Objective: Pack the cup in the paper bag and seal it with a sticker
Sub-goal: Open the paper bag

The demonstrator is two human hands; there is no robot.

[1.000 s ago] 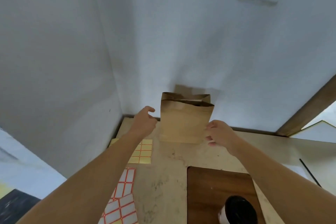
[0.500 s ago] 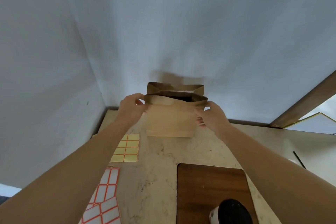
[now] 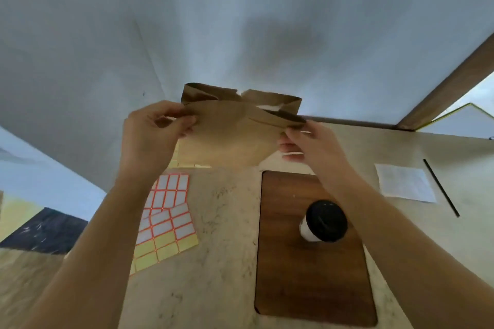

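Observation:
A brown paper bag (image 3: 230, 133) is held above the back of the table, its mouth partly open at the top. My left hand (image 3: 153, 136) pinches the bag's near top edge on the left. On the right, my right hand (image 3: 310, 147) grips the same edge. A white paper cup with a black lid (image 3: 324, 220) stands upright on the dark wooden board (image 3: 307, 288), below my right forearm. Sheets of orange-bordered stickers (image 3: 167, 211) lie on the table under my left forearm.
A white paper sheet (image 3: 405, 181) and a thin black stick (image 3: 441, 187) lie at the right on the beige marble table (image 3: 213, 275). White walls close the back and left; a wooden beam (image 3: 449, 80) slants at the right.
Both hands have taken the bag by its top edge and lifted it toward me. The view has tilted down, so the cup and board show more fully.

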